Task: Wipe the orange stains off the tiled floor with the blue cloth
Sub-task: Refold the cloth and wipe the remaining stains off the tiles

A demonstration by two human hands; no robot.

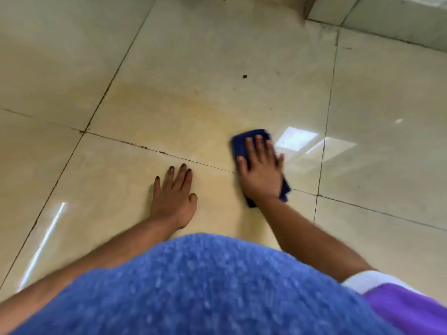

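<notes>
Blue knitted garment [205, 286] fills the lower frame; right hand [262, 170] presses flat on the dark blue cloth [242, 143] at centre; left hand [175, 197] rests flat, empty; faint orange stains [183, 110] on the glossy beige tiled floor [60, 56] lie up-left, nearer the cloth hand.

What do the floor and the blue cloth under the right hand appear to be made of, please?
Floor: glossy glazed tile, probably ceramic or porcelain; it mirrors window light and has dark grout lines. Blue cloth: soft woven fabric, possibly microfibre; it bunches and folds limply beneath the flat right hand. Blur hides the weave.
</notes>
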